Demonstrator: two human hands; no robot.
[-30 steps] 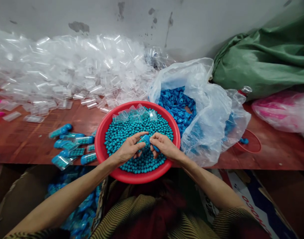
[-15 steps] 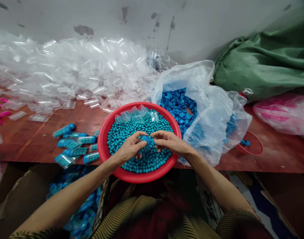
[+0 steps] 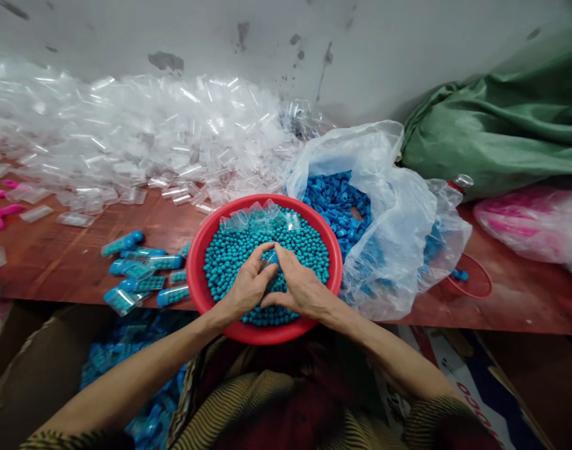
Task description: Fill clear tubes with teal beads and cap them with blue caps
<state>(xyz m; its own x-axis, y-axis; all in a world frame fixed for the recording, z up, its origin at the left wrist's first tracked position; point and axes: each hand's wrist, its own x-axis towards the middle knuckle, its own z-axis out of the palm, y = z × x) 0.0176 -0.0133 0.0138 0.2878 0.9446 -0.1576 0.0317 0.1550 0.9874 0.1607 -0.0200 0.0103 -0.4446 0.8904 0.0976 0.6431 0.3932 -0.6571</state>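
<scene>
A red bowl full of small teal beads sits at the table's near edge. Both hands meet over its middle. My left hand is closed around a small clear tube with a blue cap, of which only a bit shows between the fingers. My right hand lies against it from the right, fingers pressed on the same tube. A few empty clear tubes rest on the beads at the bowl's far rim.
Filled blue-capped tubes lie left of the bowl. A big heap of clear tubes covers the back left. A plastic bag of blue caps stands right of the bowl, then a red lid, green sack and pink bag.
My right hand has turned and moved left, from pinching the tube's end to pressing over it against my left hand. The hands have sunk slightly toward the beads.
</scene>
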